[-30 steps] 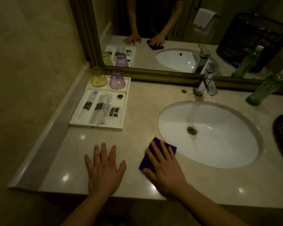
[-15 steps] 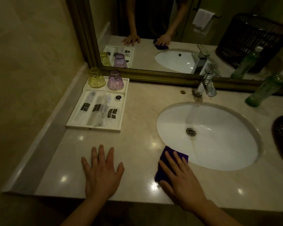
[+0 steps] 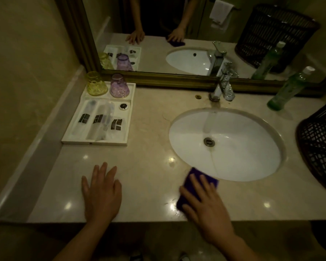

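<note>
A purple cloth [image 3: 196,176] lies flat on the beige marble counter [image 3: 149,132], at the front rim of the white oval sink [image 3: 233,147]. My right hand [image 3: 205,204] presses on it with fingers spread and straight, covering most of it. My left hand [image 3: 102,193] rests flat on the counter to the left, fingers straight, holding nothing. The cloth's far corner reaches the sink's edge.
A white amenity tray [image 3: 68,140] at the back left holds wrapped toiletries, an upturned yellow glass [image 3: 96,83] and a purple glass [image 3: 119,86]. A chrome tap [image 3: 221,87] stands behind the sink. Right: a green bottle [image 3: 286,89] and a dark woven basket [image 3: 320,153]. A mirror [image 3: 158,21] runs behind.
My right hand has slid the purple cloth to the right along the counter's front, closer to the sink's rim. My left hand has stayed flat in place.
</note>
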`<state>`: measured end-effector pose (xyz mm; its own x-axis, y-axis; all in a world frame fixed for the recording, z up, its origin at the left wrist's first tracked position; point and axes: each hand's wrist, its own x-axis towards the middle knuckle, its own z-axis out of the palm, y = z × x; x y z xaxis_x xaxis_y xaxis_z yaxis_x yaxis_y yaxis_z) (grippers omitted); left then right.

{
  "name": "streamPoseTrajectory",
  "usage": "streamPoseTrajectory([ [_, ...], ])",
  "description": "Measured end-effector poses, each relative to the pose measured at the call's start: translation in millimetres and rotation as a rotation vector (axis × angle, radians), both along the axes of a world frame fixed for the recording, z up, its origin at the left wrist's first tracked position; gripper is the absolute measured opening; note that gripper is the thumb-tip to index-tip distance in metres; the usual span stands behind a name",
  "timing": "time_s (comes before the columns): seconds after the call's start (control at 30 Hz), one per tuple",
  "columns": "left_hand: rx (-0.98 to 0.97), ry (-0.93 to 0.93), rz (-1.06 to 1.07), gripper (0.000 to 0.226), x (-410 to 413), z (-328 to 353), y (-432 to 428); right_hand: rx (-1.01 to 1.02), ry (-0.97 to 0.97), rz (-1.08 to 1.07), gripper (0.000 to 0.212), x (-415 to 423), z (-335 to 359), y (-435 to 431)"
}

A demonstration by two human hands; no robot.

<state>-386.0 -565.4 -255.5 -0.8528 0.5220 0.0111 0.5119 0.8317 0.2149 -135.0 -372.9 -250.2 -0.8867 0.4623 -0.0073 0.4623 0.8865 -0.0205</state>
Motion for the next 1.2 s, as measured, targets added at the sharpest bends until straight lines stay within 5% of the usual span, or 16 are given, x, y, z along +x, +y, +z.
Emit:
streamPoseTrajectory([
  [0.1,-0.061,-0.011,0.014,0.06,3.3,-0.1,5.6,-0.051,0.023,-0.275,0.053,-27.2,3.2,-17.4],
  [0.27,-0.072,-0.01,-0.013,0.052,3.3,-3.4,1.7,-0.075,0.088,0.142,0.052,-108.5,-2.3,-101.5],
  [0.37,-0.045,-0.001,-0.017,0.056,1.4,-2.2,-1.2,-0.008,0.087,0.157,0.052,-70.2,-5.0,-76.7],
  [0.5,-0.055,-0.003,-0.008,0.059,1.6,-2.5,-0.4,0.103,0.006,-0.105,0.047,50.5,-8.7,3.2],
  [0.63,-0.096,-0.017,-0.007,0.058,3.8,-1.8,3.8,0.021,-0.021,-0.684,0.068,73.3,0.2,43.8],
  [0.7,-0.115,-0.012,-0.019,0.061,4.4,-0.4,6.0,0.06,-0.012,-0.524,0.055,23.0,2.1,15.7],
  [0.77,-0.106,-0.01,-0.03,0.063,3.9,-0.3,5.3,0.034,-0.035,-0.146,0.048,-33.7,-0.6,-34.2],
  [0.93,-0.076,-0.019,-0.085,0.06,-2.6,-0.1,-9.6,-0.036,0.056,0.301,0.053,-79.8,-0.4,-81.8],
  [1.0,-0.064,-0.005,-0.108,0.06,-6.9,0.2,-16.9,0.001,0.068,0.212,0.051,-66.6,-11.1,-38.2],
  [1.13,-0.089,0.018,-0.144,0.06,-9.4,0.8,-18.8,-0.072,0.111,-0.331,0.052,-65.1,-4.2,-18.9],
  [1.2,-0.107,0.013,-0.139,0.06,-9.7,0.7,-16.9,-0.028,0.141,-0.171,0.052,-78.5,-2.8,-64.4],
])
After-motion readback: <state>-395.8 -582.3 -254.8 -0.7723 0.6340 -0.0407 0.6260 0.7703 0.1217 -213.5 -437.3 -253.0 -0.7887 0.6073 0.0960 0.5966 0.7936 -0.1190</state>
